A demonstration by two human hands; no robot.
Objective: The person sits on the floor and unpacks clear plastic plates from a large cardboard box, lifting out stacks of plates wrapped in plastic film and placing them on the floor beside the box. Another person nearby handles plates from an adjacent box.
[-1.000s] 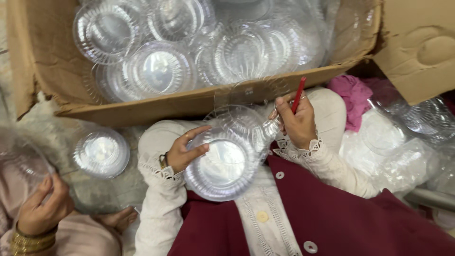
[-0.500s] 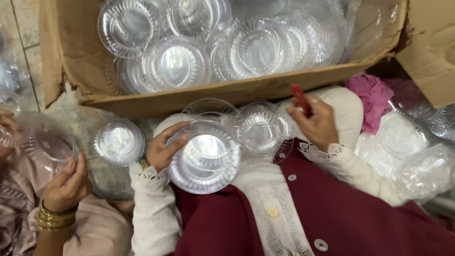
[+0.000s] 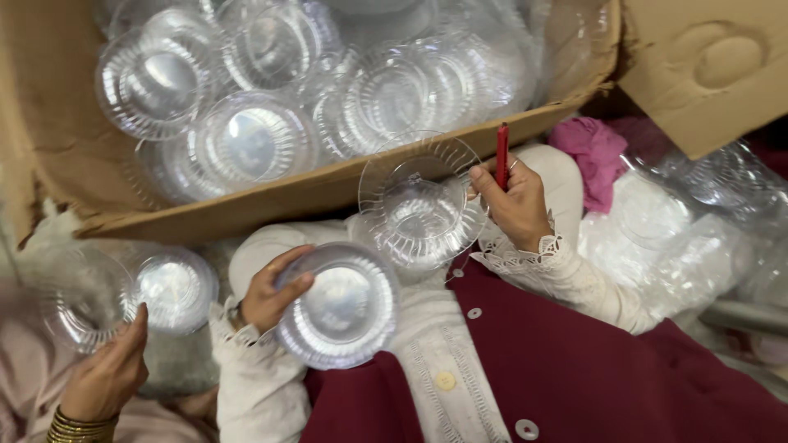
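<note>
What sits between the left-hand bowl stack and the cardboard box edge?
In the head view, only the cream-clad knee lies between the stack of clear bowls in the left hand and the cardboard box edge.

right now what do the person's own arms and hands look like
Both arms wear cream knit sleeves with lace-trimmed cuffs, over a dark red buttoned garment. The left hand has a dark band at the wrist; the right hand is bare, with no glove.

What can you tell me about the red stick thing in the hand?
The red stick is thin, smooth and straight, perhaps plastic or wax. It stands nearly upright, pinched between the fingers of the right hand, its top poking above them. A clear plastic dish sits just beside it, in front of the cardboard box.
</note>
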